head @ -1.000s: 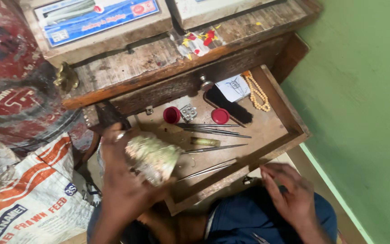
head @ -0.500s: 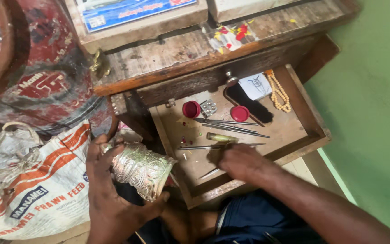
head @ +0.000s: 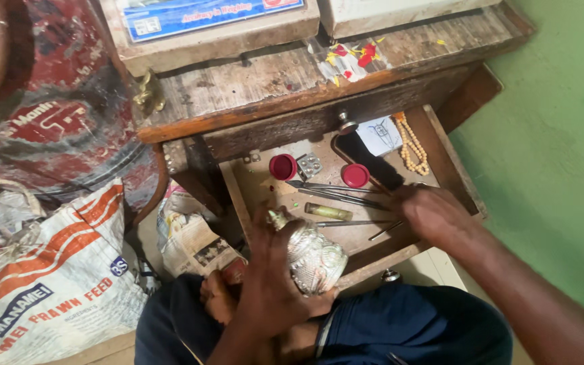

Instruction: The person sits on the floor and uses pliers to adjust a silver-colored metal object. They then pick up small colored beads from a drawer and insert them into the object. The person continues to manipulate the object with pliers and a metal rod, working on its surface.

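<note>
While I watch from the head view, these lines go from the grip outward.

Left hand point(head: 265, 284): lower centre of frame; I see it closed around an embossed silver ornament point(head: 313, 257), braced over the lap, I judge to steady it.

Ornament versus grip: its body bulges out right of my fingers and its narrow tip points up-left.

Right hand point(head: 430, 213): centre right, inside the open wooden drawer point(head: 451, 162), fingers curled on thin metal tools point(head: 346, 196); I cannot tell whether one is actually gripped.

Drawer contents: two red caps point(head: 283, 166), a bead string point(head: 414, 145) in its upper right corner.
</note>
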`<state>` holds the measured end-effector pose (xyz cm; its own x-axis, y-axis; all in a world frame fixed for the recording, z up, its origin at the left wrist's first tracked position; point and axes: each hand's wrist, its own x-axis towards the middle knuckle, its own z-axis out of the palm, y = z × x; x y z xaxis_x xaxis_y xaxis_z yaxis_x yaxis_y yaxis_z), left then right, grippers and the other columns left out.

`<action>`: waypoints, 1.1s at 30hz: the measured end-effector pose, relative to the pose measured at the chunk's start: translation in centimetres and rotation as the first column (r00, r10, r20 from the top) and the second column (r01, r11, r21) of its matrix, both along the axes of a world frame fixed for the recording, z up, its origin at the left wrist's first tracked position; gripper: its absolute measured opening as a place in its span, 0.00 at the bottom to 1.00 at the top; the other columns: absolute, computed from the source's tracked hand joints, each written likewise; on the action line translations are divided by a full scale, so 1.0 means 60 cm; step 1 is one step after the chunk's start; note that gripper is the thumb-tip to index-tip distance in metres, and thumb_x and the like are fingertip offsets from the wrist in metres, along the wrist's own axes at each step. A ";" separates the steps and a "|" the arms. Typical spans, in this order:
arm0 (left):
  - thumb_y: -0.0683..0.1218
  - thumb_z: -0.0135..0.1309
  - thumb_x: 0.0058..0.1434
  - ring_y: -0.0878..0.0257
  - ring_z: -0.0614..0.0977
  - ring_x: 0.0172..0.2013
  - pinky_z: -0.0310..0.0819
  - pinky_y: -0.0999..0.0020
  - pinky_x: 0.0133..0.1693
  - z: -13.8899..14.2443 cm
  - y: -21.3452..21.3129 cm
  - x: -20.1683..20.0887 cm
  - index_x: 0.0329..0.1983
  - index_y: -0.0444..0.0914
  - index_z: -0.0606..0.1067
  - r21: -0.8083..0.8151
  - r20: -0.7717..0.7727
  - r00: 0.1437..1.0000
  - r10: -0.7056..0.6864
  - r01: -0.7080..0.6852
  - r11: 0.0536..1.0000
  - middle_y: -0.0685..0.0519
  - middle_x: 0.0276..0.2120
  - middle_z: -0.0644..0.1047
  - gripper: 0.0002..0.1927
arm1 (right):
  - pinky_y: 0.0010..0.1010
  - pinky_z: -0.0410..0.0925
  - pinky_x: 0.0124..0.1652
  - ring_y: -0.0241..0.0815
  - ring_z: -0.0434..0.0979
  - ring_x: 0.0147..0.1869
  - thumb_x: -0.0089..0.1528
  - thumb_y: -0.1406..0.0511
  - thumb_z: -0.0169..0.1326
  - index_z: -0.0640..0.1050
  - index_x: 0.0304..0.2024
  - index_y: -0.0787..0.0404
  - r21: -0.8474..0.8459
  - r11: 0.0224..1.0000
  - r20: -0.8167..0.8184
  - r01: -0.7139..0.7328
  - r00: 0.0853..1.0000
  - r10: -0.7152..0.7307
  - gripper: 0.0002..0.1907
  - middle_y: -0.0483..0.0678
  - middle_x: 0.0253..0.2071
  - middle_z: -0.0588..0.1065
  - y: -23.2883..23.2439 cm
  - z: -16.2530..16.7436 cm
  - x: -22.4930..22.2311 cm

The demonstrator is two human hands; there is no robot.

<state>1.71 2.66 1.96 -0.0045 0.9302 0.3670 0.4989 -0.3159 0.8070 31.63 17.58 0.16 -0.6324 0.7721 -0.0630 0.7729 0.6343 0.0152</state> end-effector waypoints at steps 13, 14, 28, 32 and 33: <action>0.56 0.78 0.29 0.25 0.56 0.67 0.47 0.30 0.66 -0.052 0.024 -0.004 0.66 0.38 0.61 0.111 -0.229 0.973 0.017 0.009 0.994 0.26 0.67 0.54 0.60 | 0.42 0.74 0.44 0.54 0.82 0.43 0.58 0.66 0.59 0.84 0.43 0.54 -0.073 0.978 -0.402 0.193 0.892 -0.207 0.11 0.50 0.43 0.81 -0.007 -0.006 -0.073; 0.56 0.77 0.29 0.26 0.56 0.67 0.46 0.31 0.67 -0.051 0.025 -0.004 0.65 0.37 0.62 0.107 -0.231 0.973 0.017 0.008 0.994 0.26 0.66 0.55 0.60 | 0.41 0.74 0.44 0.54 0.82 0.44 0.57 0.66 0.60 0.84 0.42 0.55 -0.077 0.985 -0.417 0.152 0.893 -0.170 0.11 0.51 0.43 0.80 -0.009 -0.011 -0.067; 0.67 0.76 0.29 0.31 0.59 0.67 0.39 0.32 0.68 -0.040 0.024 -0.025 0.65 0.36 0.65 0.042 -0.284 0.959 -0.015 0.028 0.999 0.26 0.64 0.60 0.62 | 0.40 0.73 0.47 0.52 0.79 0.51 0.56 0.68 0.54 0.82 0.51 0.50 -0.001 0.993 -0.190 -0.119 0.975 0.117 0.21 0.49 0.51 0.77 0.005 -0.040 -0.090; 0.68 0.74 0.28 0.34 0.60 0.68 0.41 0.33 0.68 -0.046 0.025 -0.027 0.65 0.37 0.66 0.029 -0.303 0.953 -0.001 0.011 1.000 0.28 0.65 0.61 0.62 | 0.40 0.73 0.47 0.52 0.79 0.51 0.56 0.71 0.50 0.83 0.51 0.47 -0.001 0.992 -0.096 -0.127 0.987 0.127 0.23 0.49 0.53 0.77 0.008 -0.040 -0.096; 0.68 0.74 0.28 0.34 0.61 0.68 0.42 0.34 0.68 -0.048 0.026 -0.026 0.64 0.37 0.66 0.030 -0.304 0.953 0.008 0.001 1.000 0.29 0.65 0.61 0.62 | 0.41 0.72 0.47 0.52 0.79 0.51 0.55 0.72 0.50 0.83 0.50 0.46 0.012 0.989 -0.089 -0.146 0.985 0.146 0.24 0.50 0.52 0.77 0.008 -0.039 -0.097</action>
<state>0.13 4.20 -0.91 0.1083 0.9192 0.3787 0.7206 -0.3350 0.6071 25.79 18.07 -2.17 -0.7413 0.6712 0.0026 0.6704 0.7405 -0.0465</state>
